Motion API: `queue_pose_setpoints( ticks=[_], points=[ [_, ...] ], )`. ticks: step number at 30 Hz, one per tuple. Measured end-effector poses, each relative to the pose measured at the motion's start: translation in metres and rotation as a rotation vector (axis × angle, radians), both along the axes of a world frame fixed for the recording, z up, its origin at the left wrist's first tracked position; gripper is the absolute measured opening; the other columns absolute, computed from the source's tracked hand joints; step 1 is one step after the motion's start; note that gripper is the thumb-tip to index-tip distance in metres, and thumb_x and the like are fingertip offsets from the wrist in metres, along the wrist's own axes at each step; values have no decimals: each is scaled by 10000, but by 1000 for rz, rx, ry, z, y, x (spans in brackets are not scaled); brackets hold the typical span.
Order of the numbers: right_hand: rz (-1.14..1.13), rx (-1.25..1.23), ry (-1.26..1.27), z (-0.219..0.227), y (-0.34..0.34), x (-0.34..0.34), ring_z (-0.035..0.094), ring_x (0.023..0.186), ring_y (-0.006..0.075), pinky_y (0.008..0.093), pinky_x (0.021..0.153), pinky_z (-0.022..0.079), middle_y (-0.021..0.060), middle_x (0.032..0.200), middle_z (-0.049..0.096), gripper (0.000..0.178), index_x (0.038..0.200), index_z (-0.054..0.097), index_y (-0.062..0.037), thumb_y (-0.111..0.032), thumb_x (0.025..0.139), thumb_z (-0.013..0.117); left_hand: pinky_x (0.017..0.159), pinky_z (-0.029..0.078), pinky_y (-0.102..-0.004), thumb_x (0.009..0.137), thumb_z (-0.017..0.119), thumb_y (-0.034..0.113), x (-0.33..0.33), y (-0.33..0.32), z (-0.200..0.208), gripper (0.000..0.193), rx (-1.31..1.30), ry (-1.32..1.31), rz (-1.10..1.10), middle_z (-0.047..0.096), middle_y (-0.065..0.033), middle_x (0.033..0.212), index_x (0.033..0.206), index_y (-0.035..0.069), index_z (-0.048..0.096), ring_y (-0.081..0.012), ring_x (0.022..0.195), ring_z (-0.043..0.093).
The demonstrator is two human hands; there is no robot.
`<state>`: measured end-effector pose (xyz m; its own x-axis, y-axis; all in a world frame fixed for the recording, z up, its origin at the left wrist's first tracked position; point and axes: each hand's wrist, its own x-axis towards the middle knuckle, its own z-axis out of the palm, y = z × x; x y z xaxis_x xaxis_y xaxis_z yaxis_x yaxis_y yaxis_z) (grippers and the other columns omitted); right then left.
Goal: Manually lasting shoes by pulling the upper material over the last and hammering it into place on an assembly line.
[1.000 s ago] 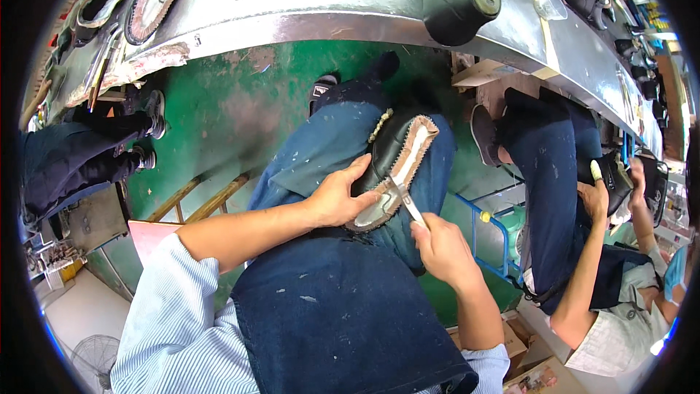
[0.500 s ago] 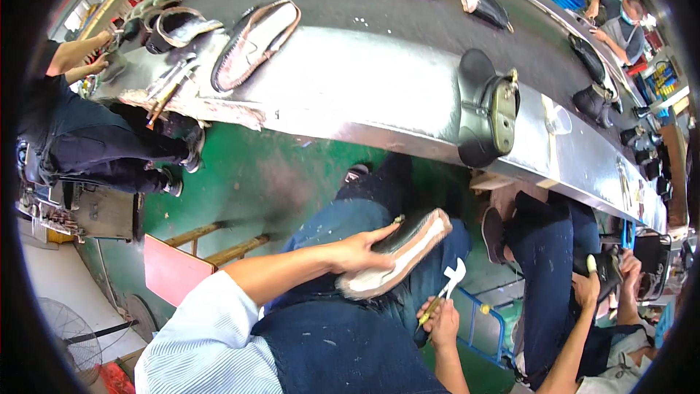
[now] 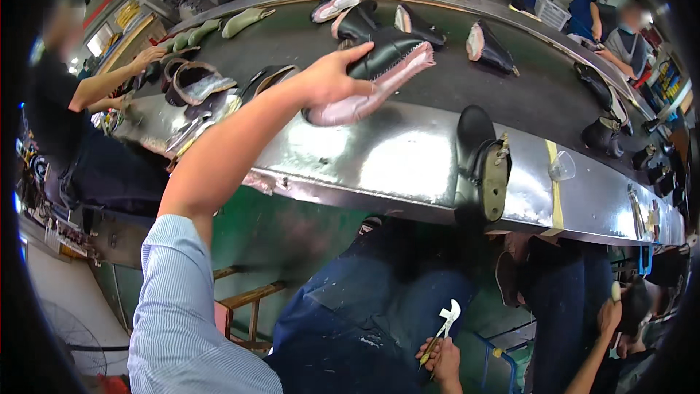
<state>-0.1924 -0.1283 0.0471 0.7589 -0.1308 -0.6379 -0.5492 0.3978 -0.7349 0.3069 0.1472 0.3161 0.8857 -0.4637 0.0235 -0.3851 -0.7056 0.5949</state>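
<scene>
My left hand (image 3: 332, 79) grips a black shoe (image 3: 386, 55) by its side, thumb on top and fingers underneath. The shoe is tilted above the metal bench edge, its pale underside and jagged pinkish lasting margin showing. Low over my lap, my right hand (image 3: 443, 363) is closed round a pair of lasting pincers (image 3: 448, 317), their silvery hooked head pointing up. To the right of the held shoe, a black boot (image 3: 474, 153) lies on the bench with the greenish top of its last (image 3: 496, 190) facing me. Another black shoe (image 3: 266, 82) lies partly behind my left forearm.
Several black shoes, one with a pale underside (image 3: 475, 44), lie along the dark belt (image 3: 306, 36). A clear plastic cup (image 3: 562, 166) stands at the right. Co-workers sit at my right and stand at far left. A wooden stool (image 3: 251, 295) is below the bench.
My left hand has lifted the shoe from my lap up over the bench. The right hand stays low with the pincers. The view has tilted upward.
</scene>
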Motion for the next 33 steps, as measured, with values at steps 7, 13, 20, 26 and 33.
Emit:
queue_pose_setpoints(
  ticks=[7, 13, 20, 26, 33],
  points=[
    [-40, 102, 4, -21, -2, 0, 698, 686, 285, 275, 462, 496, 188, 850, 668, 656, 1058, 546, 103, -497, 1041, 283, 1071, 396, -448, 890, 602, 244, 96, -30, -110, 876, 530, -358, 200, 300, -294, 1507, 1567, 247, 45, -400, 1355, 403],
    [-108, 147, 7, -6, -1, 10, 694, 676, 236, 228, 427, 458, 171, 861, 678, 571, 1067, 551, 94, -395, 1061, 257, 1093, 379, -400, 899, 587, 188, 58, 1, -86, 726, 253, -235, 54, 462, -258, 1420, 1526, 90, 236, -378, 1324, 447],
    [23, 54, 61, 18, 4, 19, 701, 698, 232, 230, 434, 451, 164, 867, 671, 600, 1076, 551, 75, -464, 1048, 288, 1079, 353, -517, 789, 730, 204, -63, 79, -70, 731, 410, -993, 270, 461, -260, 1412, 1415, 2, 411, -453, 1341, 385],
    [13, -9, 5, 14, 8, 11, 697, 690, 218, 220, 438, 452, 159, 864, 671, 603, 1080, 553, 76, -468, 1048, 294, 949, 468, -427, 759, 783, 345, -81, 221, -88, 703, 232, 37, 638, 622, -267, 1214, 1277, -64, 540, -372, 1126, 609],
    [39, -29, 14, 15, 11, 11, 689, 688, 190, 211, 415, 425, 149, 886, 671, 549, 1087, 553, 69, -420, 1056, 304, 593, 448, -297, 857, 729, 400, -57, 233, -107, 521, -105, -79, 620, 640, -69, 823, 1033, -83, 645, -96, 708, 522]
  ],
)
